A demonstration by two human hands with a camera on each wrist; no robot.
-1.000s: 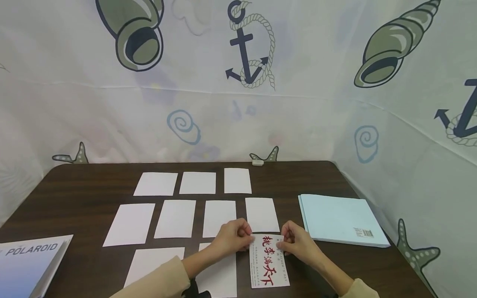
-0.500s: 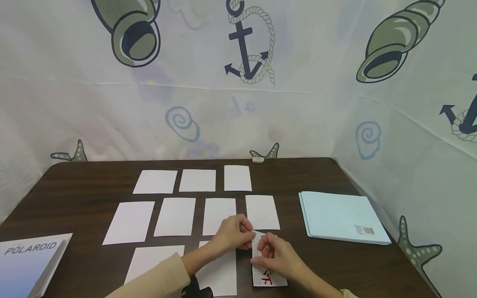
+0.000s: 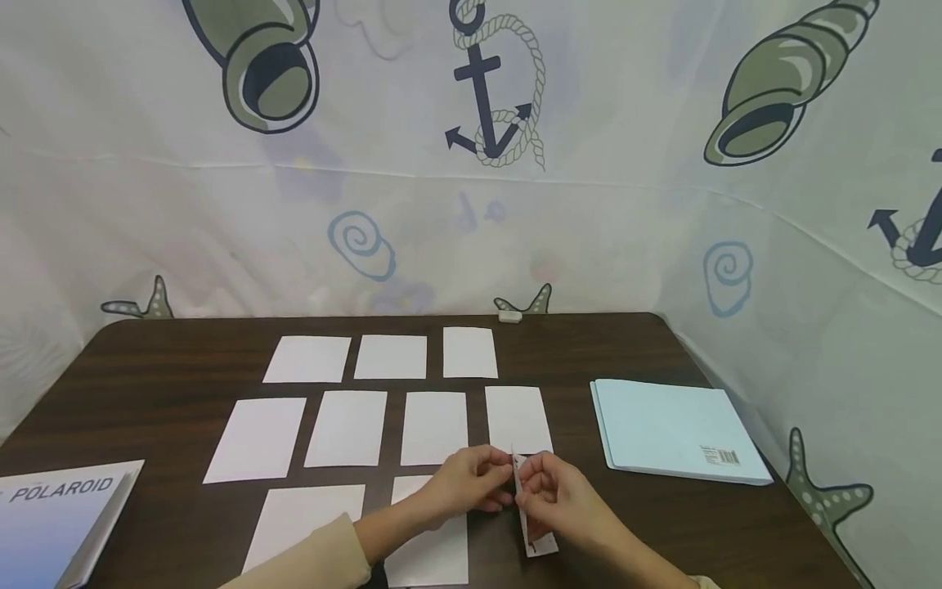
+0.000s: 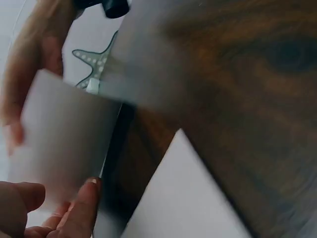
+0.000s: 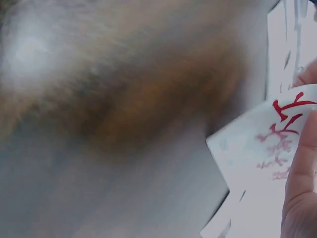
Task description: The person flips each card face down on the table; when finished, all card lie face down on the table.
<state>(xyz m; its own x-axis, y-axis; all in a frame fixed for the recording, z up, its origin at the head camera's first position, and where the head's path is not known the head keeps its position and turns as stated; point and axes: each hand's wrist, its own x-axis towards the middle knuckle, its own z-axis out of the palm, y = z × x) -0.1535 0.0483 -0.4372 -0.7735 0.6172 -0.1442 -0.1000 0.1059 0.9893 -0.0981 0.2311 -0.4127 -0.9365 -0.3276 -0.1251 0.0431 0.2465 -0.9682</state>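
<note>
A small white card with red brush-style characters stands tilted nearly edge-on between my two hands, low in the middle of the head view. My left hand pinches its upper left edge between thumb and fingers. Across from it, my right hand holds the card's printed side, fingers bent and covering most of it. In the left wrist view, the plain back of the card faces the camera, with the fingers of the left hand at its lower edge. Red characters show on the card in the right wrist view.
Several white cards lie blank side up in rows, including one just beyond the hands and another under the left wrist. A pale blue booklet lies at right, a POLAROID box at left. A printed curtain hangs behind the table.
The card has gone from lying printed face up to standing nearly edge-on. My right hand has moved left across its face, while the left hand has shifted slightly right and down.
</note>
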